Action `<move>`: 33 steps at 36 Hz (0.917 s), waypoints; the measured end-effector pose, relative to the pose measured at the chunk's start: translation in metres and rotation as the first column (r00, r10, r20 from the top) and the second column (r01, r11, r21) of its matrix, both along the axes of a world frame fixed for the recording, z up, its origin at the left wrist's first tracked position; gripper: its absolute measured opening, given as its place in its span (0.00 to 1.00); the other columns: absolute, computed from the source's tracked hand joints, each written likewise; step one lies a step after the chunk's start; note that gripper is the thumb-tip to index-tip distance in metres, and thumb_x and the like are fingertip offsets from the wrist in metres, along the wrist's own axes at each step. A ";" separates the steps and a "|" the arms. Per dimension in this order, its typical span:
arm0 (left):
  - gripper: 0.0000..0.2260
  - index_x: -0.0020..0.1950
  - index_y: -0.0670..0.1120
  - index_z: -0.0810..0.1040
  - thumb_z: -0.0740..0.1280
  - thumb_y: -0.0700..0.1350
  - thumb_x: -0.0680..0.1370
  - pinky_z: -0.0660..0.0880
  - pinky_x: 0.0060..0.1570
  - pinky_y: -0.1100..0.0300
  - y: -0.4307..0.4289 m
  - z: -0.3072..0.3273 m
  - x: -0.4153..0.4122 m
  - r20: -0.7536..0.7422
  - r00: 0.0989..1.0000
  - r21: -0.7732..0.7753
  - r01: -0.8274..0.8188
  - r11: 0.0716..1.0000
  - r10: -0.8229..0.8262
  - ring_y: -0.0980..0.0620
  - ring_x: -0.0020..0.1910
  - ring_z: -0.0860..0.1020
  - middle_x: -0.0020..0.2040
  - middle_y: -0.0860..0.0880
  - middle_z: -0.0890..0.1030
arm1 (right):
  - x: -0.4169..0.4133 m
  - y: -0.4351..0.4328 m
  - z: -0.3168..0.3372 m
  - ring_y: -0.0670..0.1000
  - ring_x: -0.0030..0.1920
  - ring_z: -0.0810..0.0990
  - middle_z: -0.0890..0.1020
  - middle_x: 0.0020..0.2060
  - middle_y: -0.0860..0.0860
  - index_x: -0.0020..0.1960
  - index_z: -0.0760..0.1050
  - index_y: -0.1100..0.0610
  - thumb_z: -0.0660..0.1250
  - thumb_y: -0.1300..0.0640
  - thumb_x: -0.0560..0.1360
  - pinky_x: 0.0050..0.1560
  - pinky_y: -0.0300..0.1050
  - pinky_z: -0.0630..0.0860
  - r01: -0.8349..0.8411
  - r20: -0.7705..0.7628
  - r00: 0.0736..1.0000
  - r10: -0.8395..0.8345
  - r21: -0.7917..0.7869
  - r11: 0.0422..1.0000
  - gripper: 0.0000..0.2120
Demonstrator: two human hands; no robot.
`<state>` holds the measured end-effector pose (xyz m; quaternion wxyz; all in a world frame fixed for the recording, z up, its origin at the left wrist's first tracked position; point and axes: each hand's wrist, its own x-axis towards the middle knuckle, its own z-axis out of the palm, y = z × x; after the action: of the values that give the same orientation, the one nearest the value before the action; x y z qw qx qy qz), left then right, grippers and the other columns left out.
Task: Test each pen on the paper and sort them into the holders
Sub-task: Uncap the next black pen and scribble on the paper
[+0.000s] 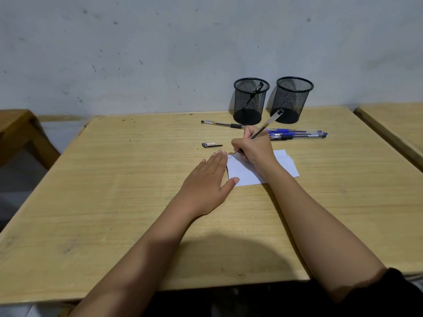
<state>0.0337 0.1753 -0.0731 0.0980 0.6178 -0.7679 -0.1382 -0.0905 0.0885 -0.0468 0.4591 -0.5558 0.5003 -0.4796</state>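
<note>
My right hand (pixel 254 148) grips a clear pen (pixel 267 124), its tip touching the top left corner of the white paper (pixel 246 173), where a small scribble shows. My left hand (pixel 207 181) lies flat with straight fingers, thumb and fingertips pressing the paper's left edge. A loose pen cap (pixel 211 145) lies left of the paper. A black-grip pen (pixel 223 124) and a bunch of blue pens (pixel 297 135) lie behind my hand. Two black mesh holders stand at the back: the left holder (pixel 250 101) has one pen inside, the right holder (pixel 290 100) looks empty.
The wooden table (pixel 137 179) ends at a grey wall behind the holders. A second table (pixel 393 124) stands close on the right. A wooden bench (pixel 20 131) is at the far left.
</note>
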 end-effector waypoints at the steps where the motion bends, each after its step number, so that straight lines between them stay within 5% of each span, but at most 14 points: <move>1: 0.29 0.77 0.48 0.40 0.47 0.59 0.81 0.40 0.73 0.61 0.000 0.000 0.000 0.003 1.000 0.001 0.000 1.000 0.000 0.58 0.76 0.41 0.78 0.51 0.42 | 0.000 0.000 0.000 0.48 0.24 0.63 0.64 0.22 0.53 0.26 0.61 0.57 0.66 0.72 0.61 0.25 0.38 0.63 -0.001 -0.006 1.000 0.001 0.001 1.000 0.17; 20: 0.29 0.77 0.47 0.41 0.46 0.58 0.81 0.40 0.74 0.60 0.000 0.003 0.000 0.031 1.000 0.023 0.005 1.000 -0.005 0.57 0.76 0.41 0.78 0.51 0.42 | 0.003 0.000 0.000 0.48 0.30 0.62 0.62 0.31 0.56 0.31 0.62 0.59 0.66 0.70 0.63 0.23 0.32 0.61 -0.014 -0.102 0.995 0.012 -0.022 1.000 0.14; 25: 0.29 0.77 0.47 0.41 0.46 0.58 0.81 0.40 0.74 0.60 0.000 0.003 0.000 0.036 0.999 0.022 0.006 1.000 -0.006 0.57 0.76 0.41 0.78 0.51 0.42 | 0.002 -0.002 -0.001 0.53 0.33 0.61 0.60 0.32 0.56 0.30 0.61 0.58 0.66 0.70 0.61 0.29 0.39 0.61 -0.017 -0.121 0.993 0.015 -0.009 1.000 0.14; 33: 0.29 0.77 0.48 0.41 0.46 0.58 0.81 0.40 0.74 0.60 0.000 0.003 0.000 0.031 1.000 0.020 0.001 1.000 -0.002 0.57 0.76 0.41 0.78 0.51 0.42 | 0.003 -0.002 0.000 0.42 0.32 0.64 0.64 0.29 0.49 0.30 0.61 0.58 0.67 0.70 0.63 0.23 0.30 0.63 -0.019 -0.105 0.994 0.020 0.014 1.000 0.15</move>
<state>0.0337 0.1754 -0.0704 0.0798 0.6201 -0.7684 -0.1364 -0.0879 0.0869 -0.0469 0.4403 -0.5823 0.5213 -0.4419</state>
